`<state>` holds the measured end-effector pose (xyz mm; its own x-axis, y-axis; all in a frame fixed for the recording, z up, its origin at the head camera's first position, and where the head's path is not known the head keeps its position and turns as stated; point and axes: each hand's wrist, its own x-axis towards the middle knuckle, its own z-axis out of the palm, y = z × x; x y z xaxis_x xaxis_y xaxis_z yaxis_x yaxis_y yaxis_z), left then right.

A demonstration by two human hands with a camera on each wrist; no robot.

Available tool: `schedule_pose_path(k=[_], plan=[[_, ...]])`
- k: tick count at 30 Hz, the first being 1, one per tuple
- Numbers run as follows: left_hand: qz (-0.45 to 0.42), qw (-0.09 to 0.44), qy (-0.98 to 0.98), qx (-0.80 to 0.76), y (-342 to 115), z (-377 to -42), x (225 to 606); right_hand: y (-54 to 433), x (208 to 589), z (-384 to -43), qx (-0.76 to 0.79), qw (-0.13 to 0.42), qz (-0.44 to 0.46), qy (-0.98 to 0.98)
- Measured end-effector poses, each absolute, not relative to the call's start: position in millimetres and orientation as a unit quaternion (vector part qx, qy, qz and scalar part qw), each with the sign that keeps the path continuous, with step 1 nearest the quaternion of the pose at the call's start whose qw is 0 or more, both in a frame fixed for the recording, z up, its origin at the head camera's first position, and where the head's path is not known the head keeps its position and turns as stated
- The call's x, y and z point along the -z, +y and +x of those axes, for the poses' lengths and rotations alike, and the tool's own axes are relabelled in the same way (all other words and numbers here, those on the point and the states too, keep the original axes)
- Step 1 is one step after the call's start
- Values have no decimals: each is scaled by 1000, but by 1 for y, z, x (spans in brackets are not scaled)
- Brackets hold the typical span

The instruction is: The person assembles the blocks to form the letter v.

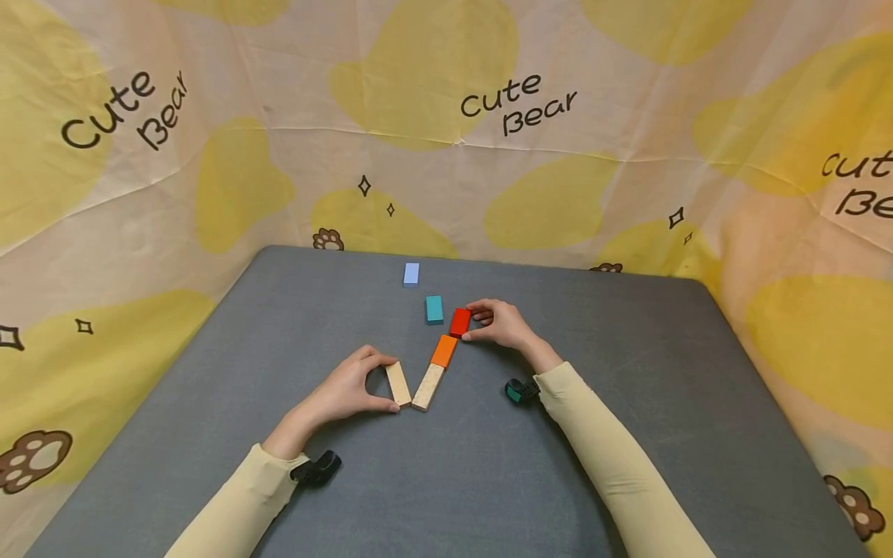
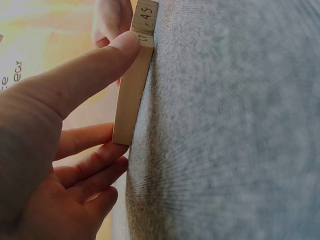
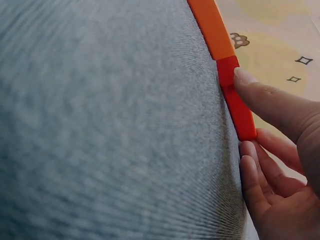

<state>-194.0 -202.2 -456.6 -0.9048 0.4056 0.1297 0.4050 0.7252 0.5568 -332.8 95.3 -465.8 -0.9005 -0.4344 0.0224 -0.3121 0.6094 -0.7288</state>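
Note:
My left hand point(image 1: 352, 384) holds a plain wooden block point(image 1: 398, 384) by its two ends, thumb at the near end and fingers at the far end. Beside it a second wooden block point(image 1: 428, 387) lies at a slant, the near ends close together in a V. An orange block point(image 1: 444, 351) continues that slanted line. At its far end is a red block point(image 1: 460, 322), pinched end to end by my right hand point(image 1: 504, 324). In the left wrist view, dark markings show on the wooden block ends point(image 2: 145, 15).
A teal block point(image 1: 434, 309) lies left of the red one, and a light blue block point(image 1: 412, 274) is farther back. All rest on a grey table point(image 1: 663, 434). A patterned cloth point(image 1: 418, 101) hangs behind and along the sides.

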Motion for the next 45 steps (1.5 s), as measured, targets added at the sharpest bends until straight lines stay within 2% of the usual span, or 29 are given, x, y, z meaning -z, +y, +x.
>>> schedule_pose_path(k=[45], plan=[[216,-1,929,-300,-200,-193,454,90,467,-330,369,65,-218,901]])
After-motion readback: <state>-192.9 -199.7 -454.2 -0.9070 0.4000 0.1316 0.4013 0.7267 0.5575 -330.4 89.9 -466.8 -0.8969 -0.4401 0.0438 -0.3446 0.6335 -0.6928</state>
